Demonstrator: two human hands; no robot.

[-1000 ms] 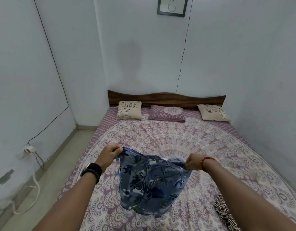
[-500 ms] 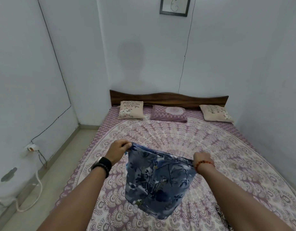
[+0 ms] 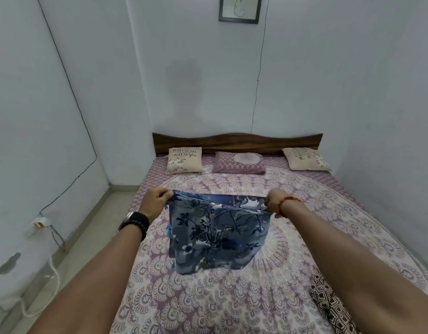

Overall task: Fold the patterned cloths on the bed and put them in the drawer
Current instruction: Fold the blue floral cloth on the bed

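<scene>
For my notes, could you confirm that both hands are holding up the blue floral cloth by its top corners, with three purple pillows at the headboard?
Not quite: the head view shows only one purple pillow; the two outer pillows are beige.

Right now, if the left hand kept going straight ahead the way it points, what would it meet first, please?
Likely the bedsheet just beyond the blue floral cloth that the left hand pinches; further along that line lies the cream cushion with the cat print. Depth is hard to judge from this view.
</scene>
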